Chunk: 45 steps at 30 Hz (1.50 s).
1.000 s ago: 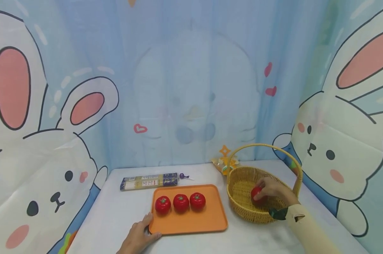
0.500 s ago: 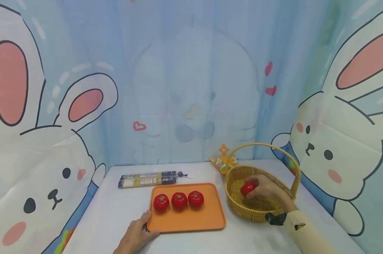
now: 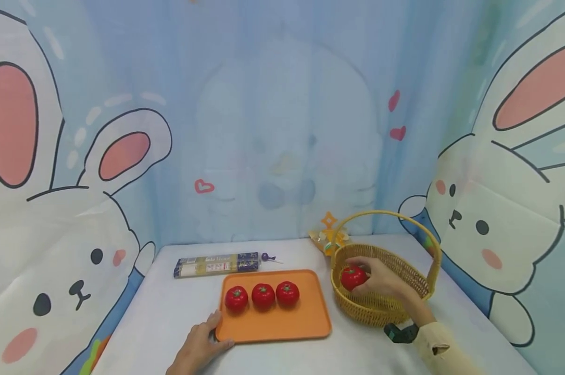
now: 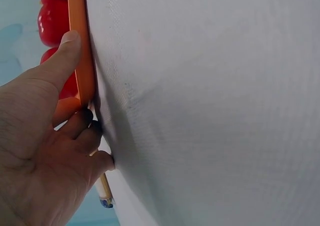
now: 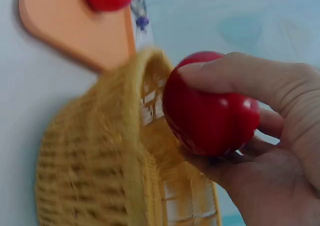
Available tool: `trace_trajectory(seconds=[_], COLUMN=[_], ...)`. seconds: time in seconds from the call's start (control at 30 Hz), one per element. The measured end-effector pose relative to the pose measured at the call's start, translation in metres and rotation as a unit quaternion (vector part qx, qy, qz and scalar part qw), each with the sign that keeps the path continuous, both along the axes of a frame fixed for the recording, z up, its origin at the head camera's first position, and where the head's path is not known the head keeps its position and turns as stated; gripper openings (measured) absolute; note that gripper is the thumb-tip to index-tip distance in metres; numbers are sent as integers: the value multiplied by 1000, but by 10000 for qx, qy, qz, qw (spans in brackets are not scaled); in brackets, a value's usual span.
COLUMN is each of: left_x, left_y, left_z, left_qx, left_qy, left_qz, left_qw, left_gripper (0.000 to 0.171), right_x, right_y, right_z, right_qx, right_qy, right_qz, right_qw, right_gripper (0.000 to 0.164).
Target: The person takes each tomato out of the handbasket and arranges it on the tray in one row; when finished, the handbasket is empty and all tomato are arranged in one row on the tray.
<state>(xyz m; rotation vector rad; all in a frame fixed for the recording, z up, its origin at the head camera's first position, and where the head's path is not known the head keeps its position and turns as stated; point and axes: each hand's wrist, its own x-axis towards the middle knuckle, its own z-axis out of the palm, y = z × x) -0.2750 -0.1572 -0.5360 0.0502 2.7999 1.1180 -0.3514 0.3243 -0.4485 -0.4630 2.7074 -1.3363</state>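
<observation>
My right hand [image 3: 375, 276] grips a red tomato [image 5: 212, 105], thumb over one side and fingers curled beneath it. It holds the tomato at the left side of the yellow wicker basket [image 3: 366, 315], level with its rim and under the arched handle. On the orange tray [image 3: 282, 330], three more red tomatoes stand in a row, including the left one [image 3: 236, 299], the middle one [image 3: 263, 297] and the right one [image 3: 288, 294]. At the tray's near left corner, my left hand [image 3: 198, 344] holds the edge, its thumb on the near rim and other fingers around the side.
Behind the tray lie long packets [image 3: 216, 264] with dark blue ends, and a small purple item [image 3: 266, 257] beside them. A yellow and orange bag [image 3: 330, 237] stands behind the basket. A blue curtain with rabbit pictures [image 3: 282, 130] closes off the back of the table.
My right hand has lifted the tomato from the basket's inside and carried it leftward to the basket's left rim. My left hand stays at the tray's corner.
</observation>
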Motion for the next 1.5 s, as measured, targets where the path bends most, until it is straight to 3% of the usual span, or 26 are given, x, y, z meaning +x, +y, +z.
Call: trace_trajectory(seconds=[0.23, 0.5, 0.77, 1.07, 1.5], left_x=[1, 4, 4, 5, 4], left_y=[-2, -2, -2, -4, -3], left_z=[-2, 1, 0, -2, -3], left_qx=[-58, -149, -169, -90, -114], left_qy=[79, 304, 319, 578, 526], left_qz=[-56, -117, -72, -157, -137], left_qw=[9999, 9994, 9993, 9982, 9985], left_gripper=[93, 90, 90, 88, 89], right_x=[13, 18, 18, 10, 5], right_y=[-31, -70, -113, -135, -139], right_z=[5, -4, -22, -53, -83], right_qx=[-124, -295, -231, -79, -158], right_qy=[433, 664, 829, 1104, 1196], right_qz=[88, 96, -446, -1349, -1674], right_qw=[9989, 9973, 9953, 9847, 9785], right_gripper=[68, 68, 66, 71, 76])
